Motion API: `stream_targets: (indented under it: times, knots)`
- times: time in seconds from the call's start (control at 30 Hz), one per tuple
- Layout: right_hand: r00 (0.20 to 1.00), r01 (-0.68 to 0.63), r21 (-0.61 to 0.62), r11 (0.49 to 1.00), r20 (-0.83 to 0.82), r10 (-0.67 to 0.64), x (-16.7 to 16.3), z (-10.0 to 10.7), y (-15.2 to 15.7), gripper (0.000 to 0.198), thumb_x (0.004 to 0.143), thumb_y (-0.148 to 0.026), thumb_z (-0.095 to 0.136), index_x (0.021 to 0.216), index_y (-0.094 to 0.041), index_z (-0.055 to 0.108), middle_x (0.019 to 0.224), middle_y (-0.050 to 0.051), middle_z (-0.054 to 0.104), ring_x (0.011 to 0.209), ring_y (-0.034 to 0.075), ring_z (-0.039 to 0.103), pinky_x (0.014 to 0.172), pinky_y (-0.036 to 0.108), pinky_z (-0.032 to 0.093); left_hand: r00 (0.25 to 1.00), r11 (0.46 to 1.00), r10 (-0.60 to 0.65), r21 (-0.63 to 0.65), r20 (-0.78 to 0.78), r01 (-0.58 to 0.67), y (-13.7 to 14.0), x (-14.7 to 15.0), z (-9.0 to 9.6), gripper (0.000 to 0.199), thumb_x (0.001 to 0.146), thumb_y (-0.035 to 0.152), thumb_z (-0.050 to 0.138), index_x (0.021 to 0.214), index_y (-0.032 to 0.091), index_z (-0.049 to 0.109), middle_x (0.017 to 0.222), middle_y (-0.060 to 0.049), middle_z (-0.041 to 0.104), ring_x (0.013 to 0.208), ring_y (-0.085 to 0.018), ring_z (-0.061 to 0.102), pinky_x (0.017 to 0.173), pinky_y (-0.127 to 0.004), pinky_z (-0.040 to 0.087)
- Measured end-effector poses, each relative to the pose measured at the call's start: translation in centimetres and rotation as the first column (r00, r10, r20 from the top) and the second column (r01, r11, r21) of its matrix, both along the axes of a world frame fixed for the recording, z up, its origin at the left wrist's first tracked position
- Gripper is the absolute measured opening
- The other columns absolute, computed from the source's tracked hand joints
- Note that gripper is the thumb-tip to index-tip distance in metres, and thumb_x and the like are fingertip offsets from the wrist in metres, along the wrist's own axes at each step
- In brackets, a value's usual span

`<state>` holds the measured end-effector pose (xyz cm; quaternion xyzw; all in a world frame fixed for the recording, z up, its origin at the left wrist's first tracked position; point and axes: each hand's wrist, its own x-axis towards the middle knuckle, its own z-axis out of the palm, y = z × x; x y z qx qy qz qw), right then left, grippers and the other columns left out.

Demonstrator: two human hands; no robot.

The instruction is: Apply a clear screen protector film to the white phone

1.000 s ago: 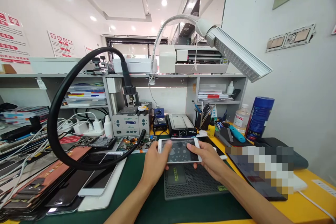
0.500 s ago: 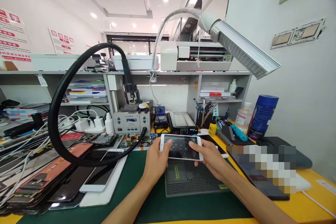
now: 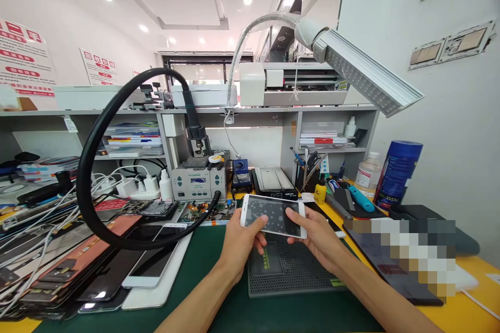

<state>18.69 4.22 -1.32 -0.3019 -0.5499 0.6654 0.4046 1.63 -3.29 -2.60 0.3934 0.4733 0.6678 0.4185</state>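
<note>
A white-framed smartphone is held sideways above the bench, its dark screen facing me and dotted with grey spots. My left hand grips its left end, the thumb lying on the screen and fingers bent beneath. At the other end, my right hand is closed on the phone, thumb on the glass near the upper right. Below the phone lies a dark perforated work mat, partly covered by my hands. The phone tilts slightly down to the right.
Several phones, including a white one, lie stacked at left beside tangled white cables. A thick black hose loops from the hot-air station. A lamp overhangs the bench. A dark tablet and blue can stand right.
The phone has tipped, its right end now lower than its left. My left thumb has slid a little lower on the screen, and the left fingers show more underneath. The view has shifted slightly.
</note>
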Motion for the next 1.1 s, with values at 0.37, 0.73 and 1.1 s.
stream_targets:
  times: [0.37, 0.73, 1.1]
  knots:
    - [1.0, -0.016, -0.015, 1.0, -0.019, 0.015, 0.4, 0.4, -0.1, 0.03, 0.082, -0.042, 0.08, 0.096, -0.017, 0.07, 0.09, 0.005, 0.066, 0.076, 0.017, 0.059, 0.051, 0.026, 0.059, 0.994, 0.994, -0.111, 0.013, 0.007, 0.111, -0.3, -0.5, -0.1, 0.049, 0.087, 0.063, 0.062, 0.099, 0.015, 0.058, 0.046, 0.0, 0.06, 0.036, -0.017, 0.057, 0.034, -0.023, 0.048]
    - [1.0, -0.007, -0.017, 1.0, -0.02, 0.006, 0.6, 0.5, 0.0, 0.031, 0.082, -0.042, 0.08, 0.098, -0.017, 0.071, 0.088, 0.004, 0.065, 0.075, 0.017, 0.058, 0.052, 0.027, 0.059, 0.989, 0.988, -0.135, -0.066, 0.068, 0.139, -0.2, -1.2, 0.8, 0.063, 0.088, 0.07, 0.053, 0.094, 0.009, 0.066, 0.052, -0.005, 0.063, 0.042, -0.018, 0.062, 0.034, -0.025, 0.051]
    - [1.0, -0.022, 0.005, 1.0, -0.019, 0.022, 0.4, 0.4, -0.1, 0.03, 0.081, -0.043, 0.08, 0.097, -0.02, 0.071, 0.087, 0.003, 0.067, 0.077, 0.019, 0.061, 0.052, 0.027, 0.059, 0.993, 0.994, -0.094, -0.047, 0.072, 0.097, -0.1, -0.4, 0.2, 0.042, 0.082, 0.056, 0.071, 0.094, 0.017, 0.057, 0.065, 0.002, 0.061, 0.042, -0.013, 0.06, 0.03, -0.019, 0.044]
